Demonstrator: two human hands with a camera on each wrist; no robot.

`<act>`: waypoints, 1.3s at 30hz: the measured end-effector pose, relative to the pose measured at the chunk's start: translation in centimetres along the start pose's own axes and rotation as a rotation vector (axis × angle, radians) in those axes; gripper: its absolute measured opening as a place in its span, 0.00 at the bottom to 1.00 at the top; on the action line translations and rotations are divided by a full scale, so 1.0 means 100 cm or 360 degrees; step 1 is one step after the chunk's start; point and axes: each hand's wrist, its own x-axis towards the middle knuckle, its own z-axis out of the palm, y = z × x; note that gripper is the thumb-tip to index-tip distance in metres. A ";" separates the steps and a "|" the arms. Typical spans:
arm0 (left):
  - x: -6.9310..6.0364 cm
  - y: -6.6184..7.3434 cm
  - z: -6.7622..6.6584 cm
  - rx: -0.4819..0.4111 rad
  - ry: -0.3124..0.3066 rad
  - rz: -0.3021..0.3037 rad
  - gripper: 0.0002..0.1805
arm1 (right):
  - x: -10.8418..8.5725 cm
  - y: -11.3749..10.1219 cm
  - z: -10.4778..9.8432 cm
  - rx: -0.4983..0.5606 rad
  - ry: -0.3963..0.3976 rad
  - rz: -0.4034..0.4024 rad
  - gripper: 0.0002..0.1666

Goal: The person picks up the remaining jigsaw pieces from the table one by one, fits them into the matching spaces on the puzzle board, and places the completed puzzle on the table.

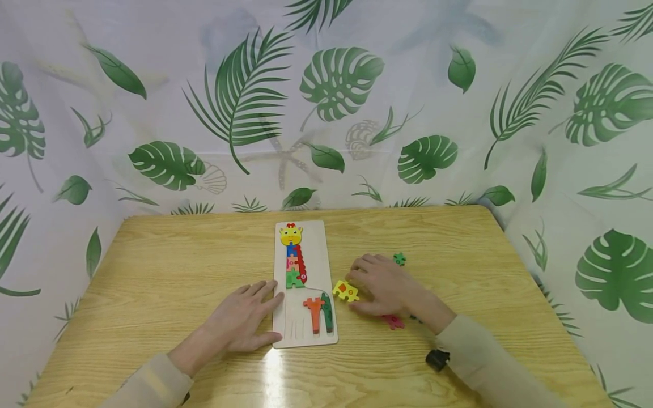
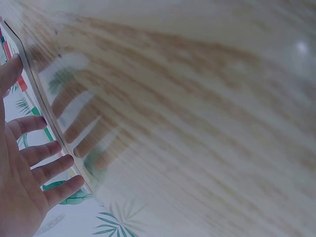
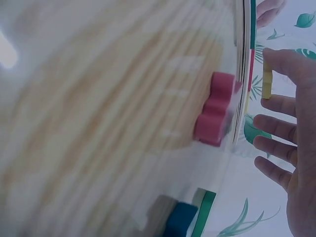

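Observation:
A pale wooden puzzle board point(image 1: 318, 249) lies on the table, holding a giraffe's yellow head point(image 1: 291, 235), a neck of blue, pink, green and red pieces, and orange point(image 1: 315, 313) and dark green leg pieces. Spread beside the board's left edge, the left hand point(image 1: 240, 317) touches that edge with its fingers. Between thumb and index finger, the right hand point(image 1: 385, 286) pinches a yellow piece with orange spots point(image 1: 346, 290), just right of the board; the right wrist view shows this yellow piece point(image 3: 267, 79) edge-on.
Near the right hand lie a green piece point(image 1: 399, 259), a pink piece point(image 1: 393, 322) and a blue piece point(image 1: 416, 319), partly hidden by the forearm. Behind the wooden table point(image 1: 178, 255) hangs a leaf-patterned cloth point(image 1: 357, 164). A black object point(image 1: 437, 360) shows at the right sleeve.

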 end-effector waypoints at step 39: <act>-0.001 0.001 0.000 -0.0012 0.0014 0.0013 0.45 | 0.033 -0.023 0.002 0.0061 -0.0025 -0.0144 0.31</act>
